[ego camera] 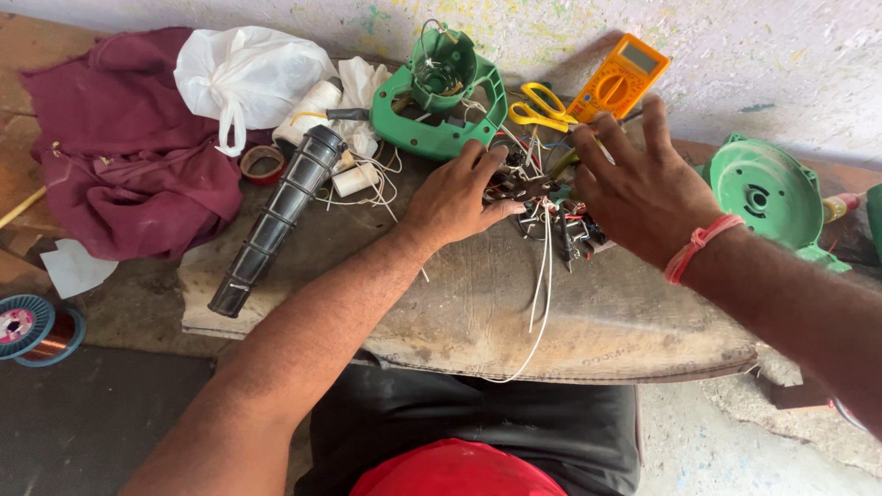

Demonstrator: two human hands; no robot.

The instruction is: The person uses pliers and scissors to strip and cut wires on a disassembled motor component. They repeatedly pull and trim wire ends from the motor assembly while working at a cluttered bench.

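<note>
The left hand (pixel 457 195) lies palm down near the middle of the table (pixel 478 312), fingers curled loosely over a tangle of wires (pixel 542 216) and touching it; whether it actually pinches a wire cannot be told. The right hand (pixel 638 188) hovers just beside it, fingers spread wide above the same tangle, holding nothing. A red thread band (pixel 695 246) circles the right wrist. Two white wires (pixel 542 294) trail from the tangle toward the near edge of the table.

Along the far edge, a green plastic housing (pixel 441 101) sits behind the left hand, with yellow scissors (pixel 539 107) to its right and an orange meter (pixel 618 81) leaning against the wall. A ribbed black tube (pixel 280 216) lies slantwise toward the left edge, close to a white spool (pixel 308 112), a roll of tape (pixel 263 163), a white plastic bag (pixel 246 75) and a maroon cloth (pixel 124 152). A round green cover (pixel 767 197) rests at the right edge. A reel of copper wire (pixel 32 328) lies on the floor beyond the left edge.
</note>
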